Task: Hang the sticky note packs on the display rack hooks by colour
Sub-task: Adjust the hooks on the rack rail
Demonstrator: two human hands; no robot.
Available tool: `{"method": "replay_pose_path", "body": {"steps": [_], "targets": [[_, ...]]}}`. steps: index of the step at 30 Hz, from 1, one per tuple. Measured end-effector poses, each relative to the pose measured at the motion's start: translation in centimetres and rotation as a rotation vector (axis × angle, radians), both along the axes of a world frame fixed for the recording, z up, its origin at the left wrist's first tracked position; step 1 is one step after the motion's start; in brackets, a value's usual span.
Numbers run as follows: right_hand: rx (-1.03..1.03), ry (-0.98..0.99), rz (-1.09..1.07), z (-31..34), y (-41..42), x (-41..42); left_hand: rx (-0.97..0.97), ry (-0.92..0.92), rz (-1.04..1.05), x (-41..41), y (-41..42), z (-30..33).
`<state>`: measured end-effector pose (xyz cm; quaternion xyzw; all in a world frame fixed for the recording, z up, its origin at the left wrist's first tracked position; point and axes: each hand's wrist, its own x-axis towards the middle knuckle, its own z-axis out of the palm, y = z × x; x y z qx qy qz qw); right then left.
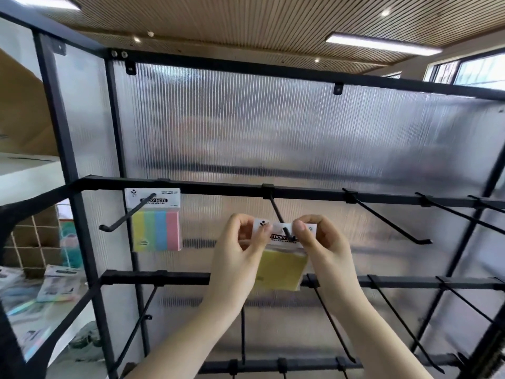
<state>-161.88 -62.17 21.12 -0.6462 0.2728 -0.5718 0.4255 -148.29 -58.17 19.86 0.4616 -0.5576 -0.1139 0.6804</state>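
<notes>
Here, left hand (240, 253), right hand (319, 247) pinching one yellow pack (278, 269); one multicolour pack (156, 231) hung

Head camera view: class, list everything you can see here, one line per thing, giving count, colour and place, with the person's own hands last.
multicolour pack: one, yellow, green, blue and pink stripes, hanging on the far-left hook of the upper bar.
yellow pack: one, yellow with a white header card, at the tip of the middle hook, held by both hands.
display rack: one, black metal bars with many bare black hooks, in front of a ribbed translucent panel.
loose packs: several, pale and blurred, on a surface at lower left.
ceiling lights: a few long and round ones, white, overhead.
left hand: one, pinching the header card's left side.
right hand: one, pinching the header card's right side.
</notes>
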Motion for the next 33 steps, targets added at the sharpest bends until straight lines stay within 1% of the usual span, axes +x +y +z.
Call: {"method": "replay_pose_path", "body": {"steps": [3,6,8,13,18,22,25,27,30,33], "targets": [[0.013,0.008,-0.026,-0.8,-1.4,0.4,0.017,-0.029,0.029,0.9,-1.3,-0.5],[0.046,-0.023,-0.048,-1.7,-2.9,0.8,0.075,-0.037,0.034,1.7,-2.6,-1.2],[0.058,-0.020,-0.039,-2.2,-3.7,1.1,0.111,-0.030,0.039,2.0,-3.5,-1.4],[0.080,0.015,0.000,-2.8,-6.1,1.7,0.125,-0.071,0.103,2.3,-5.7,-1.8],[0.129,0.063,0.053,-2.9,-8.5,2.2,0.194,-0.018,0.166,2.4,-7.5,-2.2],[0.131,0.117,0.111,-3.1,-9.9,2.1,0.295,0.059,0.190,2.1,-8.2,-2.3],[0.129,0.158,0.133,-3.7,-11.0,1.9,0.347,0.081,0.219,1.7,-8.1,-2.6],[0.136,0.225,0.133,-4.8,-11.8,1.6,0.416,0.056,0.284,1.8,-7.8,-3.1],[0.188,0.425,0.159,-6.7,-12.1,0.8,0.568,0.003,0.380,2.3,-6.9,-4.9],[0.258,0.573,0.270,-8.8,-11.8,0.2,0.647,0.026,0.351,2.4,-5.2,-6.5]]}}
